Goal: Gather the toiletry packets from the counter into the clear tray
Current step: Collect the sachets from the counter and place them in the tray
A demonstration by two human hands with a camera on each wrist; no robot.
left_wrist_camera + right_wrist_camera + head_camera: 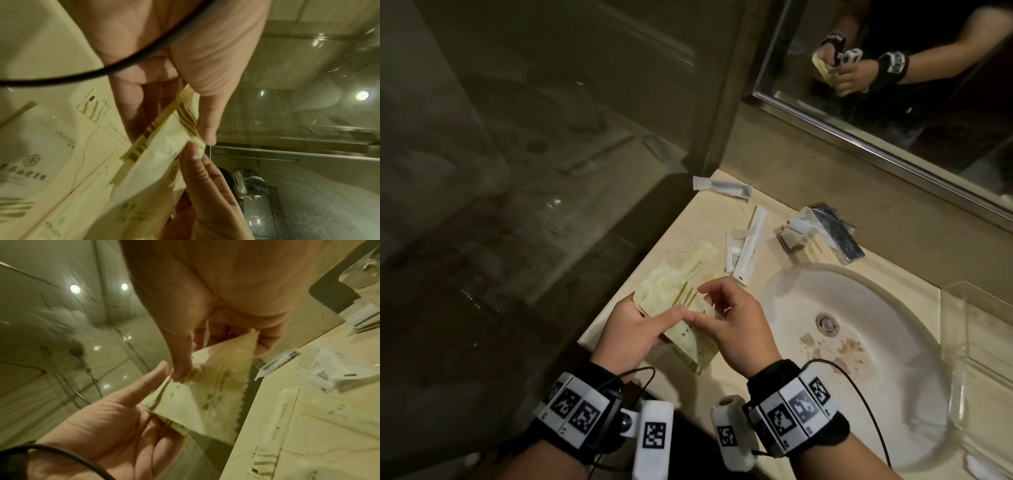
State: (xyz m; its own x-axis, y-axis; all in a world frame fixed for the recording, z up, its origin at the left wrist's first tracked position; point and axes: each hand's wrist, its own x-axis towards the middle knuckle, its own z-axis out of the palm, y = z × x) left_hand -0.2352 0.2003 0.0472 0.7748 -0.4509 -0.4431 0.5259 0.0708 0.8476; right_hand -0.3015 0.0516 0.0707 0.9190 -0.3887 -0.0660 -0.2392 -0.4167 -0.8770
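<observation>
Both hands hold a stack of pale yellow toiletry packets (pixel 683 334) above the counter's left front corner. My left hand (pixel 661 318) grips the stack, thumb on top and fingers underneath. My right hand (pixel 697 306) pinches a packet at the stack's right side between thumb and fingers. The right wrist view shows that pinched packet (pixel 207 386) in my right hand (pixel 222 363). More yellow packets (pixel 674 277) lie on the counter just beyond the hands. White packets (pixel 746 246) lie farther back. The clear tray (pixel 976 291) stands at the far right, beyond the sink.
A white sink basin (pixel 808 291) with brown stains lies between the hands and the tray. A chrome faucet (pixel 832 233) stands behind it. A packet holding a dark comb (pixel 722 186) lies in the counter's back left corner. A glass shower wall borders the counter's left edge.
</observation>
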